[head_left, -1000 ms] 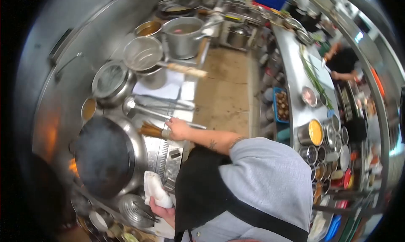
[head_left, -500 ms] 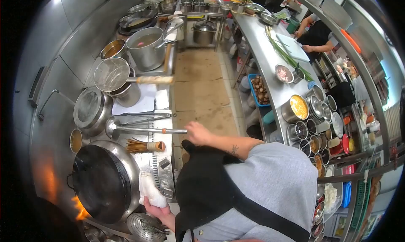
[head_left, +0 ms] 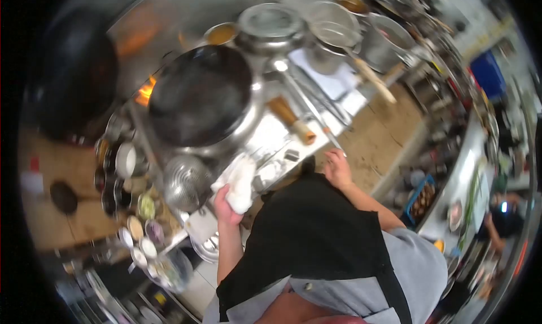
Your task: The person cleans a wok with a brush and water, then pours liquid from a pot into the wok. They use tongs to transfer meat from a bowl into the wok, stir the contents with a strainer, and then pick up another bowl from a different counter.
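My left hand (head_left: 227, 209) is closed on a folded white cloth (head_left: 240, 183), just below the rim of a large black wok (head_left: 201, 95). Flames (head_left: 146, 91) show at the wok's left edge. My right hand (head_left: 337, 167) is at the end of the long metal handle of a ladle (head_left: 307, 103); blur hides whether its fingers grip it. The ladle lies across the stove's front ledge, its head up and to the left. Between wok and ladle lies a bamboo brush (head_left: 291, 119). Below the wok sits a round perforated strainer (head_left: 188, 181).
A mesh sieve (head_left: 334, 25) with a wooden handle rests on a pot, beside a large stockpot (head_left: 389, 38). Small containers of ingredients (head_left: 148, 206) stand at the lower left. Another wok (head_left: 73, 75) is at the far left. A person (head_left: 499, 225) stands at the far right.
The view has swung left and tilted, bringing the second wok and the ingredient containers into sight. The cloth is still in my left hand. My right hand stays by the ladle handle's end.
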The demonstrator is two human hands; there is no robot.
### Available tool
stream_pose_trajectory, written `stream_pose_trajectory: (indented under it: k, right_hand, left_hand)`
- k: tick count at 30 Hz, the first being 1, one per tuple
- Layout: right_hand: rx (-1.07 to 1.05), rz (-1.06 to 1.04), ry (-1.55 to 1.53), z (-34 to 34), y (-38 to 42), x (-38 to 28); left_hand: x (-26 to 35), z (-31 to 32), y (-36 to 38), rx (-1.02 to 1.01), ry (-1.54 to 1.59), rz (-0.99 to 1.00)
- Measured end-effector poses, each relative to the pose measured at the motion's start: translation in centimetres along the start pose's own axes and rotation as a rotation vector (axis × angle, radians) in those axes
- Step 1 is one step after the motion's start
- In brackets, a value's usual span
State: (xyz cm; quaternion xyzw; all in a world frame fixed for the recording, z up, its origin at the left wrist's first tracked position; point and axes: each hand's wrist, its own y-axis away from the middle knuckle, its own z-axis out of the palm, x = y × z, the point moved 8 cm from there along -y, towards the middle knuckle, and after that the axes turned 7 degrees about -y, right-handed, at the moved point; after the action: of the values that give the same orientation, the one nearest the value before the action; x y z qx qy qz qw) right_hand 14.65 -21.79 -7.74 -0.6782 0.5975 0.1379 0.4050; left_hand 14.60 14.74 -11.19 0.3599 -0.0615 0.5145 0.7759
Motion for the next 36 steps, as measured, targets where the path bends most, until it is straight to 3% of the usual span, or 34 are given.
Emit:
stream_pose_trajectory:
  k: [5, 13, 19, 22, 24, 26, 27, 28, 29, 31, 33, 34, 35, 36]
  right_hand:
    - [-0.197, 0.006, -0.047, 2.8, -0.5, 0.8]
    - [-0.287, 0.072, -0.094, 4.4, -4.5, -0.9]
    - [-0.204, -0.07, -0.078, 4.5, -4.5, -1.0]
    - [-0.228, 0.022, -0.146, 3.8, -4.2, 0.4]
    - [-0.128, 0.083, -0.106, 1.0, -5.3, 4.0]
    - [0.17, 0.107, -0.038, -6.4, -8.4, 6.7]
    - [0.388, -0.017, -0.013, -10.8, -9.9, 7.0]
    - [0.549, -0.006, 0.021, -14.8, -11.3, 7.7]
    - [0.571, 0.199, 0.121, -18.3, -12.6, 7.8]
    - [0.702, 0.134, 0.092, -22.7, -15.8, 9.7]
    - [0.48, 0.36, 0.336, -24.2, -19.4, 15.1]
    - [0.307, 0.49, 0.28, -23.6, -20.9, 16.6]
    - [0.252, 0.547, 0.187, -22.3, -21.9, 24.0]
    - [0.104, 0.656, 0.093, -21.0, -22.4, 25.0]
  left_hand:
    - [0.0, -0.6, 2.9, 0.083, 0.068, 0.105]
    - [-0.4, -1.1, 5.3, 0.109, 0.124, 0.13]
    - [0.0, -2.1, 4.6, 0.111, 0.103, 0.133]
    - [0.5, -1.3, 4.4, 0.101, 0.078, 0.135]
    - [0.6, -0.9, 4.2, 0.096, 0.049, 0.135]
    - [0.3, -0.5, 4.0, 0.097, 0.019, 0.12]
    - [0.0, -0.3, 3.8, 0.097, 0.001, 0.107]
    - [-0.2, 0.0, 3.7, 0.087, 0.003, 0.092]
    - [-0.5, 0.4, 3.4, 0.074, 0.003, 0.077]
    - [-1.1, 1.2, 2.9, 0.058, 0.014, 0.042]
    - [-1.6, 2.1, 2.6, 0.055, 0.039, 0.008]
    - [-1.9, 2.6, 2.3, 0.043, 0.03, 0.002]
    - [-2.2, 3.1, 2.0, 0.032, 0.023, -0.001]
    - [-2.6, 3.7, 1.6, 0.02, 0.017, -0.001]
